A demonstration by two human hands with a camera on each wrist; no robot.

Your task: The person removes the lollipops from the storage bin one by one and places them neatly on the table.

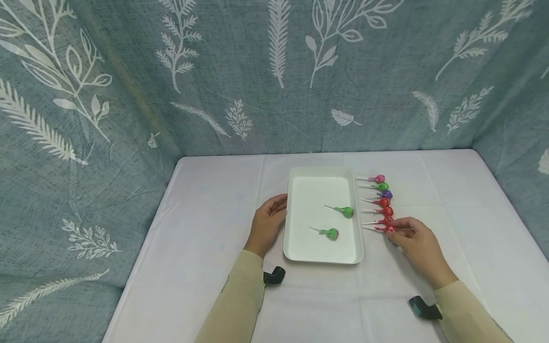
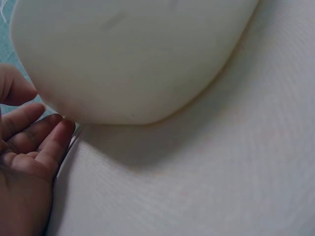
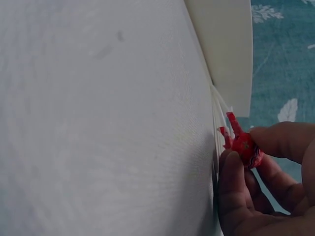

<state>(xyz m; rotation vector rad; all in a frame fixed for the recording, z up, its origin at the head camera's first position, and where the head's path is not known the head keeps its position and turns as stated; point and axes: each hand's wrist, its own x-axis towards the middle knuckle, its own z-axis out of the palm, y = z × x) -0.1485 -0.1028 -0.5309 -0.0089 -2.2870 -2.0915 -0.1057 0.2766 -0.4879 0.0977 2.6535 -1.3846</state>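
My right hand (image 1: 416,243) pinches the red-wrapped head of a lollipop (image 3: 243,147) between thumb and fingers. This lollipop is the nearest of a row to the right of a white tray, its stick pointing left to the tray. Just beyond it lie more red lollipops (image 1: 383,202), then a purple one (image 1: 386,194), a green one (image 1: 383,186) and a pink one (image 1: 379,178). My left hand (image 1: 268,224) rests at the left side of the tray (image 1: 300,255), fingertips on its outer wall. Two green lollipops, one upper (image 1: 346,212) and one lower (image 1: 331,234), lie inside the tray.
A white cloth (image 1: 206,238) covers the table. Blue-green leaf-print curtains (image 1: 257,109) hang behind it and along both sides. A black wrist device shows by the left sleeve (image 1: 274,275) and another by the right sleeve (image 1: 424,308).
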